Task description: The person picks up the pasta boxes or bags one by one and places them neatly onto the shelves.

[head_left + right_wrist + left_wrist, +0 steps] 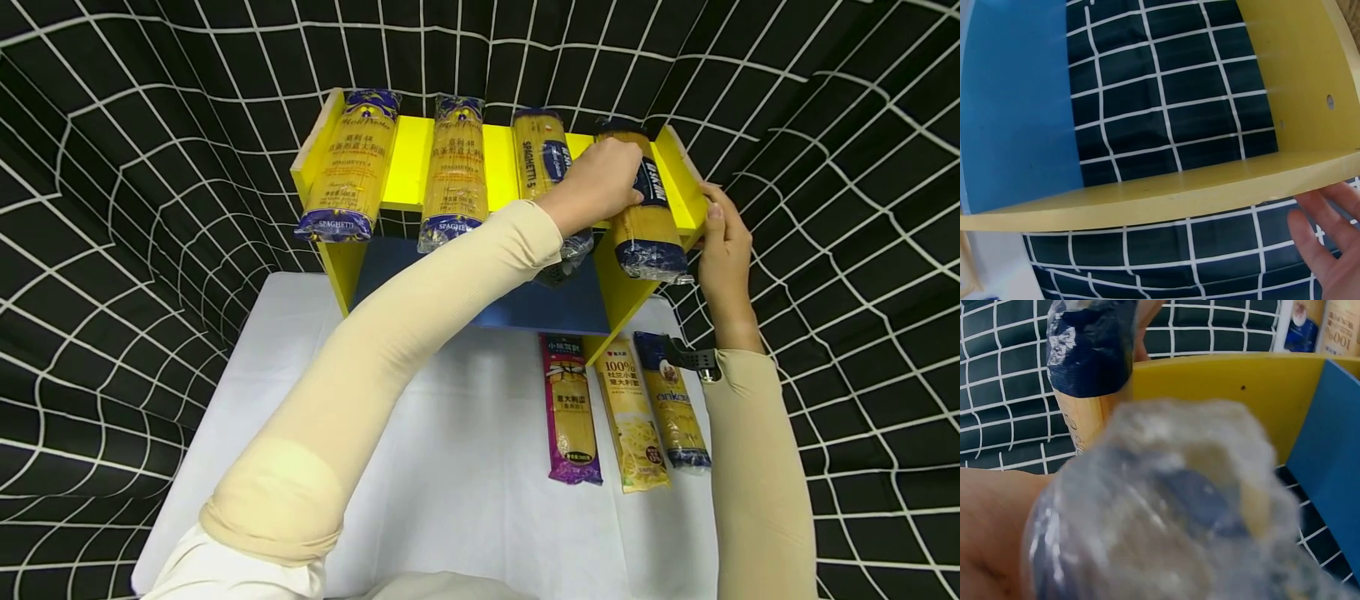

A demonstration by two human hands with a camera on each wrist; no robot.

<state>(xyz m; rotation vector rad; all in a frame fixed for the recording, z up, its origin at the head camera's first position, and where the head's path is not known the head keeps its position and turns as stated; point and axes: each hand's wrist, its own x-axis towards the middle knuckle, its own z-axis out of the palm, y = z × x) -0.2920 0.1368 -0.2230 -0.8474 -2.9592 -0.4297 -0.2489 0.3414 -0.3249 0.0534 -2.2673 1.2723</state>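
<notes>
My left hand [606, 185] grips the rightmost spaghetti pack [651, 237], its fingers curled at the pack's upper left side. That pack leans in the yellow top tier of a rack [408, 162], its dark blue end over the front edge. Just left of it, partly behind my forearm, lies another spaghetti pack [538, 137]; clear wrapping [1166, 506] blurs much of the left wrist view. On the rack's right side my right hand [726, 254] rests against the outer yellow panel. Its fingers [1329, 215] touch the board from outside, tips partly hidden.
Two more spaghetti packs [348, 167] [454, 171] lean at the top tier's left. Below is a blue shelf [480, 292]. Three pasta packs lie on the white table [465, 450]: a purple-edged one [572, 408], a yellow one [632, 417] and a blue-ended one [678, 408].
</notes>
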